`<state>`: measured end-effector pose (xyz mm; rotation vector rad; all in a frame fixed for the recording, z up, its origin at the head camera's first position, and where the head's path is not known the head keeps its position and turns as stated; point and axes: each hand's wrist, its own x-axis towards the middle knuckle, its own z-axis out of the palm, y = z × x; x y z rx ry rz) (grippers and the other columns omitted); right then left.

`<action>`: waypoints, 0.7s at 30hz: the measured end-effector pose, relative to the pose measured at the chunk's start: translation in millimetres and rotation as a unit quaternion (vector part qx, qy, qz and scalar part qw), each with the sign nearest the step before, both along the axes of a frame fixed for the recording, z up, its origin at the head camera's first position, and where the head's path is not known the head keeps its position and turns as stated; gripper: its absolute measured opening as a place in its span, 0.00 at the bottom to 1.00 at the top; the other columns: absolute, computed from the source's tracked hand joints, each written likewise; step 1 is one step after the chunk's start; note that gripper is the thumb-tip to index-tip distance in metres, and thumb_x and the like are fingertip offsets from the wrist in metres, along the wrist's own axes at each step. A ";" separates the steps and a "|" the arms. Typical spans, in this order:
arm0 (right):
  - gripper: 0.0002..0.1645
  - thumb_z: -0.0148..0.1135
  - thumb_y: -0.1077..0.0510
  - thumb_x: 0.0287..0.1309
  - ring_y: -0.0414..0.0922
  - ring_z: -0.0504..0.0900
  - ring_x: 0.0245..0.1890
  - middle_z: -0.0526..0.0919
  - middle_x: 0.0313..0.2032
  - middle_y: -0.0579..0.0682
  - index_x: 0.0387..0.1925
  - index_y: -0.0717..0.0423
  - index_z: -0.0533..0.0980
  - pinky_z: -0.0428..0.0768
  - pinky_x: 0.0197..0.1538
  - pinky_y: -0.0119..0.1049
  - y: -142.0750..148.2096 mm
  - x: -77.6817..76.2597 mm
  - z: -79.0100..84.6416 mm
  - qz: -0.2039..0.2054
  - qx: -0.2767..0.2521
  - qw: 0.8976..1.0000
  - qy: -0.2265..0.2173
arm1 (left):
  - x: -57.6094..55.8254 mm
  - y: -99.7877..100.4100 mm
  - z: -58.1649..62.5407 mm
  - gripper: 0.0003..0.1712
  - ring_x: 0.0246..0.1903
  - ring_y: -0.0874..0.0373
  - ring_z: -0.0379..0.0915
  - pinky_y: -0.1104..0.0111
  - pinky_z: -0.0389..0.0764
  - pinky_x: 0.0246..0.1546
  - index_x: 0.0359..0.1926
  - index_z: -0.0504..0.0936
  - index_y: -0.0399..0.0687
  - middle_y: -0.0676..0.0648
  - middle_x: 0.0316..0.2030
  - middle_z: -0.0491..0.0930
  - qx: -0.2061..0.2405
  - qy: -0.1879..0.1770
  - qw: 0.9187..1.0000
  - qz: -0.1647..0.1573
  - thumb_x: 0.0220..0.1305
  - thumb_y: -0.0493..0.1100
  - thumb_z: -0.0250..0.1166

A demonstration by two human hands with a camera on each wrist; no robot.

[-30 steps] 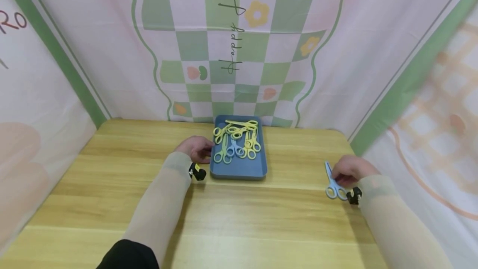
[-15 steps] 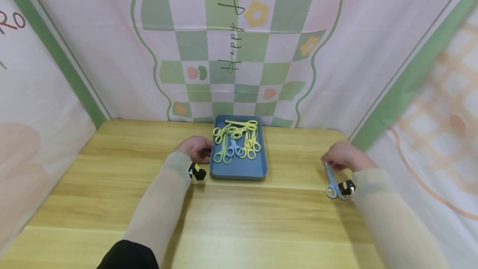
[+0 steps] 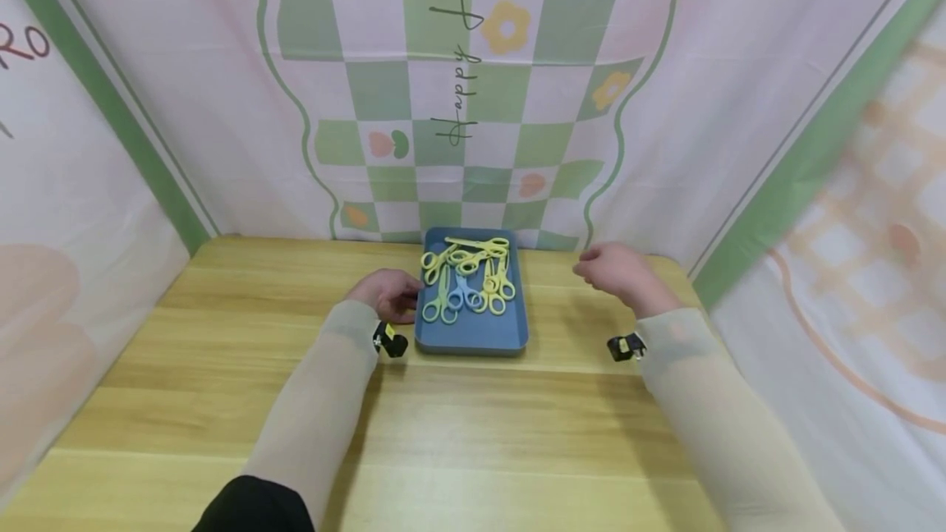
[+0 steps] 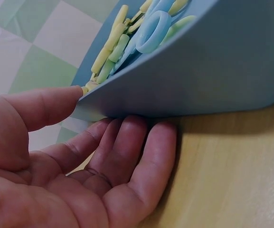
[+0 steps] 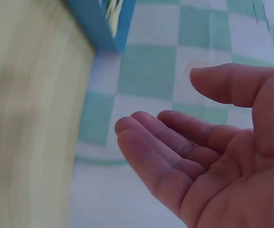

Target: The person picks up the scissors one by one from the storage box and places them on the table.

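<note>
My left hand [image 3: 390, 294] is at the left side of a blue-grey tray [image 3: 473, 339]. In the left wrist view its thumb tip lies on the tray's rim and its curled fingers [image 4: 163, 147] meet the lower edge of the wall. In the tray lie several small scissors: yellow scissors [image 3: 484, 245], green scissors [image 3: 436, 302] and blue scissors [image 3: 464, 295]. My right hand [image 3: 621, 269] hangs over the table to the right of the tray, holding nothing, fingers loosely bent and thumb apart in the right wrist view. Scissors seen earlier at the right are hidden by the right forearm.
All this is on a wooden table [image 3: 473, 433]. A checkered cloth [image 3: 473, 89] hangs behind its back edge, and patterned cloths [image 3: 81, 171] close in the sides. A small black camera [image 3: 626, 346] sits on the right wrist.
My right hand has left the blue scissors at the right and moved up and left toward the tray. My left hand and the tray have stayed put.
</note>
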<state>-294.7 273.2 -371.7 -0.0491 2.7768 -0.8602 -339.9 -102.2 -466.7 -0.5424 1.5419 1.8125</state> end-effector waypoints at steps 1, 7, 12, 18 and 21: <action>0.29 0.57 0.53 0.69 0.57 0.79 0.49 0.79 0.51 0.65 0.62 0.70 0.70 0.79 0.52 0.52 -5.7 -1.4 1.8 0.000 -0.010 1.000 0.001 | 0.0 0.2 -0.1 0.17 0.49 0.49 0.78 0.59 0.81 0.50 0.58 0.76 0.32 0.37 0.53 0.79 0.000 0.000 1.000 0.000 0.72 0.36 0.57; 0.27 0.57 0.55 0.67 0.57 0.81 0.49 0.77 0.54 0.66 0.60 0.70 0.71 0.81 0.53 0.48 -39.3 -10.7 6.5 -0.022 -0.075 0.997 -0.008 | 0.5 0.4 0.1 0.18 0.49 0.49 0.78 0.59 0.81 0.50 0.59 0.76 0.33 0.37 0.54 0.79 0.002 -0.001 1.000 0.000 0.72 0.36 0.56; 0.28 0.58 0.59 0.66 0.59 0.79 0.51 0.74 0.57 0.66 0.61 0.73 0.69 0.81 0.53 0.45 -64.5 -19.1 4.2 -0.043 -0.149 0.988 -0.023 | 0.2 -0.3 -1.0 0.18 0.49 0.49 0.78 0.59 0.81 0.50 0.59 0.76 0.33 0.37 0.53 0.79 0.001 0.001 1.000 -0.004 0.72 0.37 0.57; 0.27 0.59 0.61 0.65 0.55 0.80 0.47 0.77 0.54 0.65 0.62 0.71 0.68 0.81 0.53 0.46 -88.6 -25.2 -0.2 -0.064 -0.233 0.969 -0.055 | -1.3 -1.7 -1.0 0.17 0.48 0.49 0.78 0.59 0.82 0.48 0.58 0.77 0.33 0.38 0.52 0.79 -0.008 0.003 1.000 -0.003 0.71 0.37 0.58; 0.24 0.59 0.62 0.64 0.49 0.81 0.39 0.80 0.47 0.61 0.58 0.71 0.71 0.83 0.47 0.40 -99.1 -27.1 -3.9 -0.065 -0.248 0.965 -0.060 | -1.7 -1.5 -1.2 0.17 0.47 0.49 0.78 0.59 0.82 0.48 0.57 0.77 0.34 0.38 0.52 0.79 -0.011 0.002 1.000 -0.003 0.71 0.37 0.59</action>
